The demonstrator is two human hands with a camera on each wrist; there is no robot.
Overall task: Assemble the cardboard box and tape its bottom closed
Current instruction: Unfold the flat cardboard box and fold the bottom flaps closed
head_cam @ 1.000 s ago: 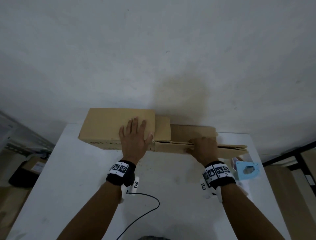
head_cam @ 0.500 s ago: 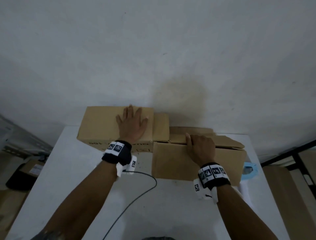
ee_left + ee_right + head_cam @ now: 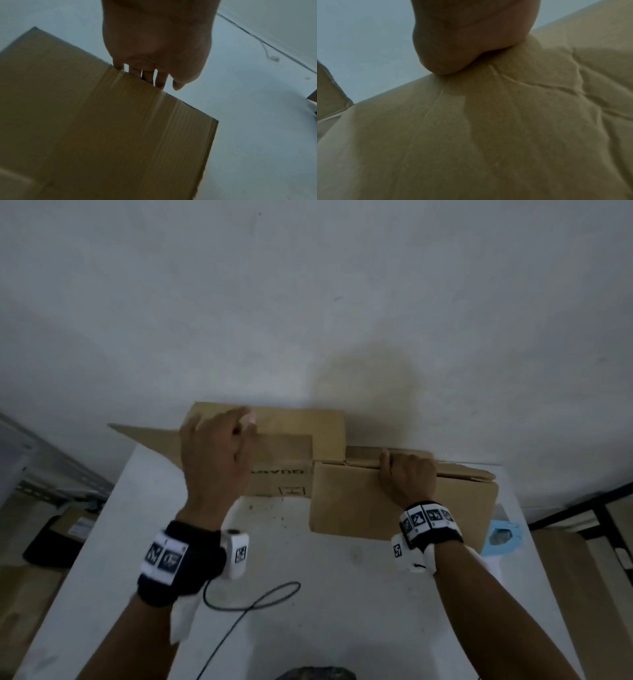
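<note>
The box (image 3: 376,501) stands in the middle of the frame, at the far edge of the white bench (image 3: 308,594). The left hand (image 3: 214,460) has its fingers hooked over a flap's top edge, a grasping grip. The right hand (image 3: 409,477) curls over the box's top edge at right, holding it. A blue tape holder (image 3: 503,537) sits at the right, just beside the box.
</note>
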